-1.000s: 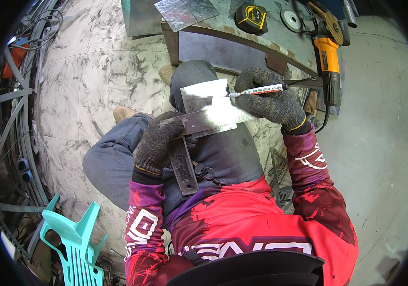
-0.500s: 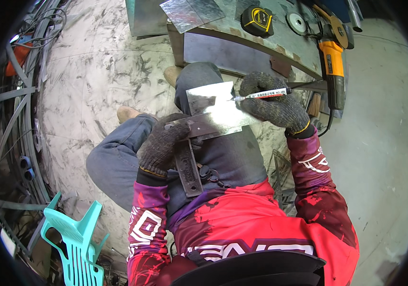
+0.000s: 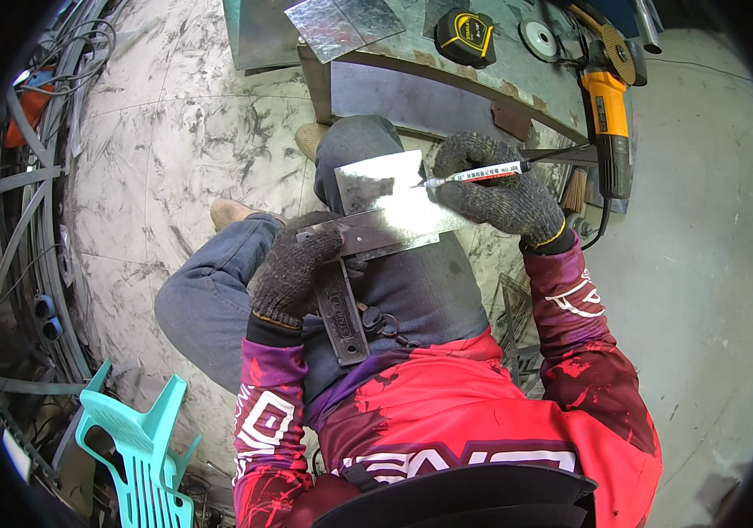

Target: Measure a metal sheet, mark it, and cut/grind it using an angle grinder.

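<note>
A shiny piece of sheet metal (image 3: 398, 166) lies over my thigh, glare washing out its middle. Across its near part runs the blade of a try square, whose dark handle (image 3: 341, 317) points back toward my waist. My left hand (image 3: 295, 268), in a dark knit glove, is closed around the corner of the square where blade and handle meet. A white marker pen (image 3: 480, 173) is gripped in my gloved right hand (image 3: 501, 195). Its tip is at the sheet's right part, above the blade; glare hides whether it touches.
Ahead is a metal bench (image 3: 411, 44) carrying a tape measure (image 3: 465, 38) and sheet offcuts (image 3: 345, 26). An orange angle grinder (image 3: 607, 110) hangs at its right end, cord trailing down. Metal strips (image 3: 42, 220) and cables lie at left, near a turquoise plastic chair (image 3: 143, 431).
The whole view has shifted slightly, moving the scene a little left. Both hands keep their grips, and the marker tip stays at nearly the same part of the sheet.
</note>
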Available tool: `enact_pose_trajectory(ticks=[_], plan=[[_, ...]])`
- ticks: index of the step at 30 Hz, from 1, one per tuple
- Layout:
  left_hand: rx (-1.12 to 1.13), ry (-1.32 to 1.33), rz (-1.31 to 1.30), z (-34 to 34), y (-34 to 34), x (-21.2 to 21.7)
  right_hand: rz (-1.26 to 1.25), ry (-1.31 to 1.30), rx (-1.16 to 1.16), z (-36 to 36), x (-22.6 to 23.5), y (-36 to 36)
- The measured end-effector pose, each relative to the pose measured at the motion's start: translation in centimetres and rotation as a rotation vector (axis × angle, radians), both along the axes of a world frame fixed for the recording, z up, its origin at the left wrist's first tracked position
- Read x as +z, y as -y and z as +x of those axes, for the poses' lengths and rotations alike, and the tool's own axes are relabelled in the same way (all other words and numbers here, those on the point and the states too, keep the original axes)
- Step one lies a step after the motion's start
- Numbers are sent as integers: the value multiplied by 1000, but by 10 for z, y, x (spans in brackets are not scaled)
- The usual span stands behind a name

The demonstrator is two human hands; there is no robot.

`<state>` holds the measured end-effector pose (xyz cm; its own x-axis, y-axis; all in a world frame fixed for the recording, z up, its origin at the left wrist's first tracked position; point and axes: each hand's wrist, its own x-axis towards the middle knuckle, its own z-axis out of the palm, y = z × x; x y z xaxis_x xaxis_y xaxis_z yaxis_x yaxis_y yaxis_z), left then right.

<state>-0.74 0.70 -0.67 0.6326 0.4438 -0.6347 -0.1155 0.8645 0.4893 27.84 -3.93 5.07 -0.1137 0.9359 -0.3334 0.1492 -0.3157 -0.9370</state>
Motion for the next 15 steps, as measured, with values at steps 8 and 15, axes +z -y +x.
enact_pose_trajectory(ticks=[8, 15], plan=[[6, 3, 25, -3, 1, -1, -19, 25, 8, -1, -2, 1], [5, 12, 0, -3, 1, 0, -2, -40, 9, 1, -4, 0]])
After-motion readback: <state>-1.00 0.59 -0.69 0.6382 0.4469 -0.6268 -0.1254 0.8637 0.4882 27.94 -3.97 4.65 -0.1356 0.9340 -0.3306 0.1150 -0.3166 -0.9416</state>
